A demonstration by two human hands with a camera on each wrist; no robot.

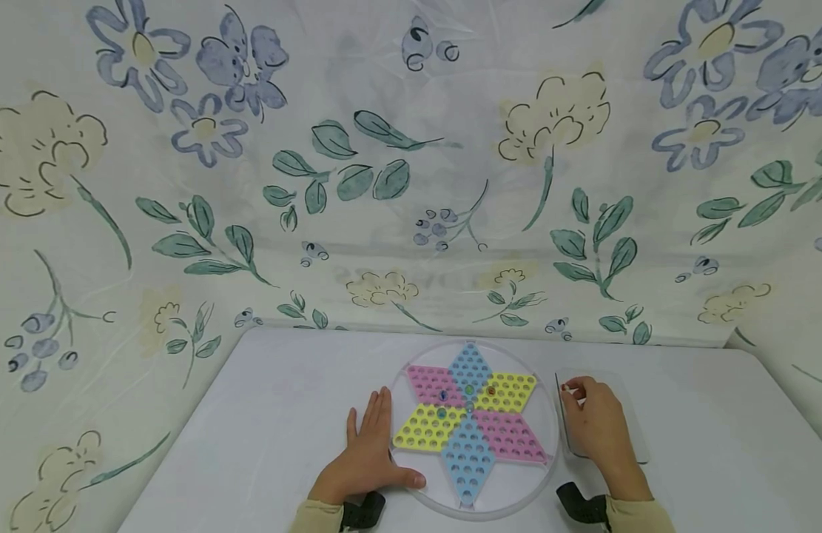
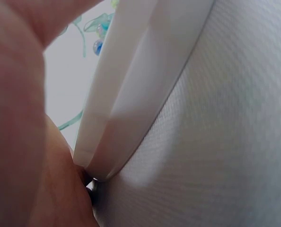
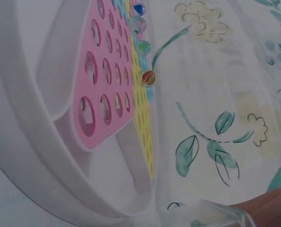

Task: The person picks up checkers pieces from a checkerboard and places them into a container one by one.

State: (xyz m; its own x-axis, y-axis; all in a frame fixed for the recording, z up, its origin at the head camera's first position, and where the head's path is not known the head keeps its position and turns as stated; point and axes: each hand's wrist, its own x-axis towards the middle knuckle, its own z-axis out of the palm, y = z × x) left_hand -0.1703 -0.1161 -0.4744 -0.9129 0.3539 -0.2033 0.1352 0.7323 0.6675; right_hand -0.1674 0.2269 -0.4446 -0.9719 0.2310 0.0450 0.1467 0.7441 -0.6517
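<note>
A round white Chinese checkers board point(image 1: 550, 451) with a pink, yellow and blue star of holes lies on the table. Several glass marbles sit around its middle, among them a green marble point(image 3: 144, 47) and a red-brown marble point(image 3: 148, 78). My left hand point(image 1: 367, 455) rests against the board's left rim point(image 2: 126, 85), fingers straight and thumb lying over the edge. Over a clear plastic box point(image 1: 627, 400) to the right of the board, my right hand point(image 1: 598, 418) pinches a small orange-and-white marble point(image 1: 565, 387) between thumb and forefinger.
The white table point(image 1: 271, 414) runs out on both sides of the board. Behind it hangs a flower-printed cloth point(image 1: 464, 274), which also drapes down at left and right. Dark wrist mounts point(image 1: 580, 503) sit below both hands.
</note>
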